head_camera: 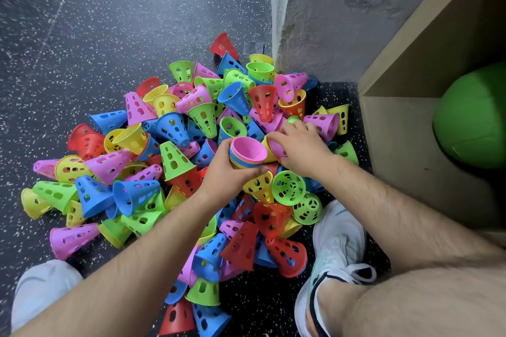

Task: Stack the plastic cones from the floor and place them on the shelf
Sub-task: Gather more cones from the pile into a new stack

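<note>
plastic cones [175, 156], perforated, in pink, yellow, green, blue and red, lie in a loose heap on the dark speckled floor [82, 35], in the corner by the grey wall [342, 8]. left hand [224, 172] wraps around a nested stack [247, 149] of cones, wide ends up, pink one on top, held over the middle of the heap. right hand [301, 148] just beside the stack, fingers curled over a yellow-rimmed cone [271, 156] on the pile. beige shelf [405, 131] at right, green ball [473, 115] inside it. white right shoe [336, 243] and left shoe [41, 287] flank the heap.
</note>
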Tool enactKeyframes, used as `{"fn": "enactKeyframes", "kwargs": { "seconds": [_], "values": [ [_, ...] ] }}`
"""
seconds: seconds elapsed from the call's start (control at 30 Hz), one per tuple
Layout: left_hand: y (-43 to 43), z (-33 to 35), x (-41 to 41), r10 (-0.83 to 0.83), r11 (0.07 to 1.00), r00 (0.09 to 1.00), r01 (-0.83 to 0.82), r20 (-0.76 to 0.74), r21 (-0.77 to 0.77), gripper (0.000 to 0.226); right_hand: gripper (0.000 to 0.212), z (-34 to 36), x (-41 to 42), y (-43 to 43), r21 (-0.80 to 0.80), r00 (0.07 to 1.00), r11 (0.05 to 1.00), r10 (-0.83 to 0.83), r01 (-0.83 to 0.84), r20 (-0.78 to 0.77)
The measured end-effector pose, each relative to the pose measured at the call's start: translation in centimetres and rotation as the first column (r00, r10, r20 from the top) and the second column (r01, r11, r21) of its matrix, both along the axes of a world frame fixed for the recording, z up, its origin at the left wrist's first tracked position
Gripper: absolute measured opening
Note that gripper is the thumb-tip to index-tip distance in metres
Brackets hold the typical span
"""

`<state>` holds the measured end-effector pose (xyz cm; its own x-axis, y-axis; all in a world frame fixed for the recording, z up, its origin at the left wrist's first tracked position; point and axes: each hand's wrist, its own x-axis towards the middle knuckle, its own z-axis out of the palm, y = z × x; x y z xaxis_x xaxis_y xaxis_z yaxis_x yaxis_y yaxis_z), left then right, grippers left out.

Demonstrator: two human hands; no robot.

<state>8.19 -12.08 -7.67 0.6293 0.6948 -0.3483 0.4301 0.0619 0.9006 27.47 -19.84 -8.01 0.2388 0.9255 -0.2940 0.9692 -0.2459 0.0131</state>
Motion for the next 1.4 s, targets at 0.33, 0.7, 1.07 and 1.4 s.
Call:
{"fn": "enactKeyframes", "kwargs": {
  "seconds": [0.33, 0.7, 1.07, 1.4],
  "values": [
    [0.1, 0.3, 0.2, 0.002, 1.000, 1.000, -0.002, 0.003, -0.004, 0.070, 0.064, 0.2, 0.3, -0.5, 0.035, 0.984, 0.995, -0.082, 0.088, -0.158],
    [-0.1, 0.6, 0.5, 0.012, 1.000, 1.000, -0.012, 0.008, -0.024, 0.070, 0.054, 5.7, -0.6, -1.0, 0.329, 0.652, 0.742, -0.186, 0.584, -0.735],
    [-1.6, 2.0, -0.7, -0.017, 0.998, 0.999, 0.019, 0.047, -0.052, 0.070, 0.053, 5.1, -3.6, -2.1, 0.343, 0.700, 0.815, -0.103, 0.467, -0.707],
    [-3.9, 2.3, -3.2, 0.002, 1.000, 0.997, 0.000, 0.071, -0.024, 0.065, 0.076, 5.8, -4.9, -5.5, 0.191, 0.709, 0.950, -0.044, 0.248, -0.704]
  ]
}}
